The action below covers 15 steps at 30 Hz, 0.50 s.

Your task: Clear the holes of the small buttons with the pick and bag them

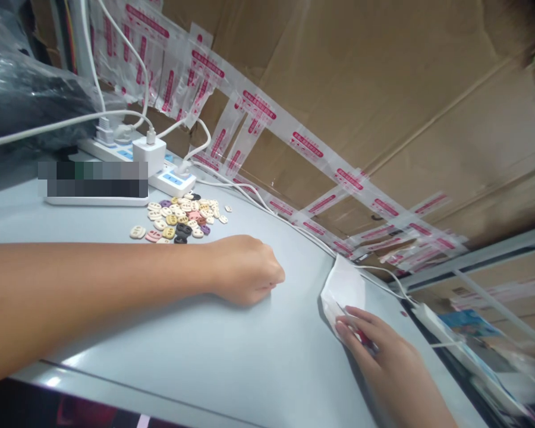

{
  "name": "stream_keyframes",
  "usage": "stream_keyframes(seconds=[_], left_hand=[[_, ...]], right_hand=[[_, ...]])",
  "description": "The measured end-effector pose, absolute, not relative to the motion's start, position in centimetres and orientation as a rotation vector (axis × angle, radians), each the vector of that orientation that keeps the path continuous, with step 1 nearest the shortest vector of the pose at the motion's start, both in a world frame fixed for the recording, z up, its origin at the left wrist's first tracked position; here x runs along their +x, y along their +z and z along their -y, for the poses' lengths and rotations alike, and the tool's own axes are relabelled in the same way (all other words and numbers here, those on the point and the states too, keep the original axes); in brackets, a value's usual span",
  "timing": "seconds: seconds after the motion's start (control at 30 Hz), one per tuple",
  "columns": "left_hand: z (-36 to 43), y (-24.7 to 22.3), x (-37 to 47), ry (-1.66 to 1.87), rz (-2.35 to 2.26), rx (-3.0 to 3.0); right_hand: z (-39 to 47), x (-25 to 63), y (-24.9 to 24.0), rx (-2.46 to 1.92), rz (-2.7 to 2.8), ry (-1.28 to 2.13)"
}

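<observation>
Pale grey-blue worktop point(232, 356), smooth, carrying all items listed

Item 1: left hand point(245, 270), forearm entering from the near left edge, resting on the worktop at centre. Fingers curled into a loose fist, tips pressed down toward the surface; whether anything lies inside cannot be told

Item 2: right hand point(374, 342), near right, laid flat with fingers point(354, 327) stretched out and close together, pressing on item 3; nothing gripped

Item 3: clear plastic bag point(343, 288) with red print, flat on the worktop at its right edge. Its near end lies under the right fingertips; the rest extends beyond them toward the far side. Well apart from the left fist, bare worktop between

Item 4: heap of small oval beads point(181, 217), cream, yellow, pink, purple and black, each with two holes. Far left of centre, just beyond the left wrist, not touched by either hand

Item 5: white power strip point(169, 178), far left, behind the beads, with a white charger block point(149, 156) plugged in and white cables point(232, 184) trailing right along the worktop edge

Item 6: strips of clear red-printed bags point(303, 142) hanging in rows against the brown cardboard wall point(405, 89) beyond the worktop

Item 7: dark plastic-wrapped bundle point(22, 101), far left corner
</observation>
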<state>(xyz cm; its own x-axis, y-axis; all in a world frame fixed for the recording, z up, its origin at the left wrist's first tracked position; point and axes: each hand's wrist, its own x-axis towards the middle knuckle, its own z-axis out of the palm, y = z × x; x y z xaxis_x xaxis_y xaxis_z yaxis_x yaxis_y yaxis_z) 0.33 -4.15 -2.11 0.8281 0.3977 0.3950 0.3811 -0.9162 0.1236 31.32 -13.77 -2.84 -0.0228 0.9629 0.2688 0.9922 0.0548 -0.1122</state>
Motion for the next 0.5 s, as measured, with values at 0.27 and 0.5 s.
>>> stream_keyframes(seconds=[0.27,0.5], left_hand=[[4.3,-1.9,0.4,0.545,-0.699,2.966],[4.3,-1.7,0.3,0.54,-0.681,2.97]], right_hand=[[13.3,31.4,-2.9,-2.01,2.119,-0.226],[13.2,31.6,-1.5,-1.928,2.087,-0.711]])
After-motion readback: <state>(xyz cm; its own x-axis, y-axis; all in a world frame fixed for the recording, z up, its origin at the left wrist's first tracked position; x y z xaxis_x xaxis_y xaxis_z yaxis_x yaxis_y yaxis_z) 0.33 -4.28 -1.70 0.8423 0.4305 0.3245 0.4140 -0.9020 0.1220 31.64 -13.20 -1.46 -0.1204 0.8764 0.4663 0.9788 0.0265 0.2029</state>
